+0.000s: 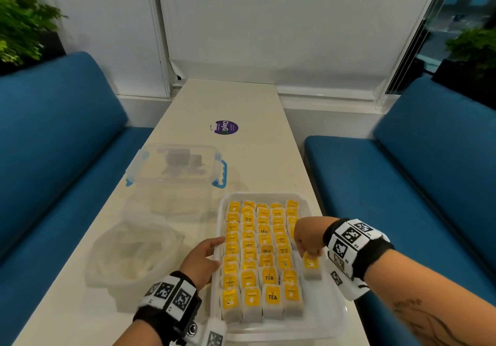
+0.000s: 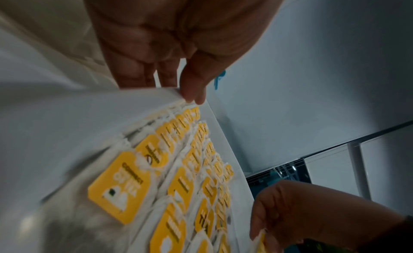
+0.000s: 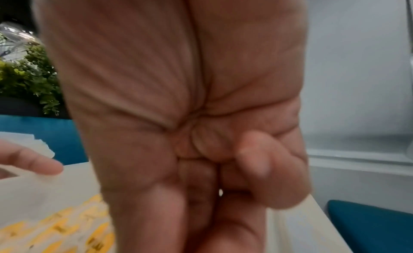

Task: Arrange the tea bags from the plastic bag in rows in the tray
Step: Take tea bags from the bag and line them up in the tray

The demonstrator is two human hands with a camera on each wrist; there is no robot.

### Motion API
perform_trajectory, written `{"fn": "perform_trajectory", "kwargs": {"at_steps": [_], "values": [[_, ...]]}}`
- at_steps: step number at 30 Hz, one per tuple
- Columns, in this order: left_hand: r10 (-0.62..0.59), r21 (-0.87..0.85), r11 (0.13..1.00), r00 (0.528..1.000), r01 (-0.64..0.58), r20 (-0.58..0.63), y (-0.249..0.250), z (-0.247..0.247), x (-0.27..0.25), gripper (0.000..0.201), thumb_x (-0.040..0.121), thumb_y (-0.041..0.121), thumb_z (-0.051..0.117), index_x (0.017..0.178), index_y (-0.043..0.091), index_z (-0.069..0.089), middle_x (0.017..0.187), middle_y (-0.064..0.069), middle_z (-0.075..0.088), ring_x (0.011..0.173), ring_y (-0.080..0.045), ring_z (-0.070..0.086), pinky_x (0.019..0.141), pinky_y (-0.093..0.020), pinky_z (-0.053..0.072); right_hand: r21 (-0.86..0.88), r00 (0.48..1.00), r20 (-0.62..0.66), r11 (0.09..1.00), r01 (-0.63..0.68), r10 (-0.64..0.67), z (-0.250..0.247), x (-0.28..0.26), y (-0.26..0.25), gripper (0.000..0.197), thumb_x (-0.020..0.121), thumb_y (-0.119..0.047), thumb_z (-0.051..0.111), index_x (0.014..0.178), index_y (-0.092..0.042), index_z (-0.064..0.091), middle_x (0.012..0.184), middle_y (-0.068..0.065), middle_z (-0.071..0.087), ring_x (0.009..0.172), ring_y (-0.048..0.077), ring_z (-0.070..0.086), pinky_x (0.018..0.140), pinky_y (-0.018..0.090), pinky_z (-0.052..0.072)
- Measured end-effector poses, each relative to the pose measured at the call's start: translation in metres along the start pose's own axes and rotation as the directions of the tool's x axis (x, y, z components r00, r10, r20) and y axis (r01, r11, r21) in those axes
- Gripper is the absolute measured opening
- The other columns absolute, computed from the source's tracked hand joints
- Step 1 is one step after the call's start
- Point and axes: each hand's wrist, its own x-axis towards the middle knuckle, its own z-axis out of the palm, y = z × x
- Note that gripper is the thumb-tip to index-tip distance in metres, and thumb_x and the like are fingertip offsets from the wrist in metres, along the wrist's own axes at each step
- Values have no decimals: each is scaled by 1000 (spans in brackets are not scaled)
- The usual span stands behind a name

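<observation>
Clear blue-latched container (image 1: 175, 168) and purple sticker (image 1: 224, 127) lie on the table (image 1: 228, 98).

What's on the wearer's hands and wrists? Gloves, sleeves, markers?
Bare left hand and right hand, no gloves or sleeves. Black straps on left wristband and right wristband carry white blocks with black square markers. Dark line tattoo on right forearm.

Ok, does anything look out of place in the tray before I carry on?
Only one thing: a tea bag stands alone by the right rim of the tray, apart from the packed rows, pinched by the right hand. The left hand grips the left rim. Nothing looks spilled or torn.
</observation>
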Motion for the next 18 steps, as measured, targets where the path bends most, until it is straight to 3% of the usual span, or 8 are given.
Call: {"fn": "perform_trajectory", "kwargs": {"at_steps": [3,7,14,18], "values": [[-5,-11,1000,1000,5,5,-1,0,-1,51,88,-17,38,126,14,51,108,-3,54,98,-24,55,67,-29,51,-92,998,64,996,10,-4,-1,12,-4,35,91,-5,54,125,-1,57,126,13,61,116,27,57,97,31,43],[-12,-17,1000,1000,13,13,0,0,-3,51,88,-16,38,126,15,51,112,-5,54,94,-23,57,68,-29,52,-103,999,-8,994,-43,43,-3,36,-3,34,93,-7,52,126,5,54,130,20,57,121,32,55,101,36,43],[-9,26,1000,1000,8,15,6,1,-7,46,89,-14,40,117,21,51,96,7,51,81,-10,56,61,-21,50,26,988,-104,994,-110,112,0,60,6,46,97,-11,46,140,2,37,145,19,40,133,33,42,108,40,35],[-10,29,1000,1000,10,20,9,-3,-17,41,87,-11,45,115,18,52,108,-5,55,90,-19,57,73,-30,51,79,978,-182,993,-90,103,-10,52,4,32,95,-2,44,124,4,54,131,18,56,121,29,54,98,32,43]]}}
